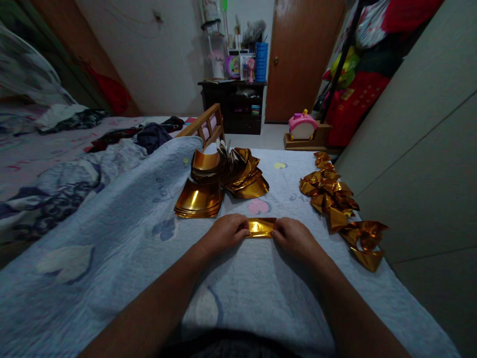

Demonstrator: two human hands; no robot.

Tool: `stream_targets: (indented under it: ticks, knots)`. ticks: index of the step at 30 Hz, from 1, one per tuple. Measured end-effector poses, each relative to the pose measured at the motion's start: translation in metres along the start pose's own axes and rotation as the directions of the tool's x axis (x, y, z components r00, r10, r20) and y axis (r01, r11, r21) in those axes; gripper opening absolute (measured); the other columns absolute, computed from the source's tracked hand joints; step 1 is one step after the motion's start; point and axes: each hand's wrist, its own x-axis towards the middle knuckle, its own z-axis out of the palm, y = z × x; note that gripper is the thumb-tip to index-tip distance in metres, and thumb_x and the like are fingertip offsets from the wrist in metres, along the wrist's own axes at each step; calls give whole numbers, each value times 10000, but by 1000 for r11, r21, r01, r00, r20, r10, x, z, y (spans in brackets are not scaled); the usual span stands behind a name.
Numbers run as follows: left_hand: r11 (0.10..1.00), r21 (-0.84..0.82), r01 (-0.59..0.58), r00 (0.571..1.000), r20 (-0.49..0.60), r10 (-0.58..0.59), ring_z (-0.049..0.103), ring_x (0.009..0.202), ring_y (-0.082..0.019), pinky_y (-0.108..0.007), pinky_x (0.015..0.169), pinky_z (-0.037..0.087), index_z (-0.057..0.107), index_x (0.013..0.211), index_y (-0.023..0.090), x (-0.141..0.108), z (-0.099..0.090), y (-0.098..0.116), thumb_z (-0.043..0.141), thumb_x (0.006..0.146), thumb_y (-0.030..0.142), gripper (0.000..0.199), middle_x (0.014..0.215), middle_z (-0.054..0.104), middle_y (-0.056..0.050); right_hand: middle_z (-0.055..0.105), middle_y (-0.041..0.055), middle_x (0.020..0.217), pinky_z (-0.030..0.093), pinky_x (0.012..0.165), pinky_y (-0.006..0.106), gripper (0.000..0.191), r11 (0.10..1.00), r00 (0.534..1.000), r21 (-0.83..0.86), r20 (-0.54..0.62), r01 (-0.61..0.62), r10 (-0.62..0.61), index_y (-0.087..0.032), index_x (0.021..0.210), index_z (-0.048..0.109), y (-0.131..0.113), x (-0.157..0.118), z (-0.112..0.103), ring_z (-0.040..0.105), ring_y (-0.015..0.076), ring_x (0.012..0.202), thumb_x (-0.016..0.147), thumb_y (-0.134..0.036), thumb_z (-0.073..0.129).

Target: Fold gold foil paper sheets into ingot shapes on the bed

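A narrow strip of gold foil paper (261,227), which looks folded, lies level on the light blue quilt (257,283). Its left end is pinched by my left hand (229,229), thumb toward the middle. At the other end my right hand (295,237) grips it the same way, with fingers closed. Just beyond my left hand sits a fanned stack of gold foil sheets (199,196), curled and spread in several bunches. Folded gold foil pieces (331,191) lie in a heap along the quilt's right side, to the right of my right hand.
A wooden bed rail (203,124) stands behind the stack. Rumpled clothes (149,136) cover the bed at left. A pale cabinet wall (421,174) borders the right edge. Farther off are a dark shelf (233,107), a brown door (301,59) and a pink-and-white toy (302,127).
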Motion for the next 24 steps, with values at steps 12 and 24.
stream_targets:
  ticks: [12, 24]
  knots:
    - [997, 64, -33, 999, -19, 35, 612, 856, -197, -294, 772, 435, 673, 863, 166, -1, 1, 1, 598, 870, 172, 75, 881, 688, -52, 708, 85, 835, 328, 641, 277, 162, 1000, 1000, 1, -13, 9, -9, -158, 838, 697, 3, 1, 3, 579, 172, 723, 903, -221, 563]
    - [894, 349, -280, 949, -37, 312, 612, 882, -212, -344, 794, 458, 725, 1027, 216, -3, 26, 8, 577, 950, 190, 169, 974, 681, -74, 695, 63, 807, 300, 614, 260, 138, 1000, 1000, 21, -11, -11, 11, -152, 846, 690, 3, 1, 2, 542, 147, 682, 879, -202, 567]
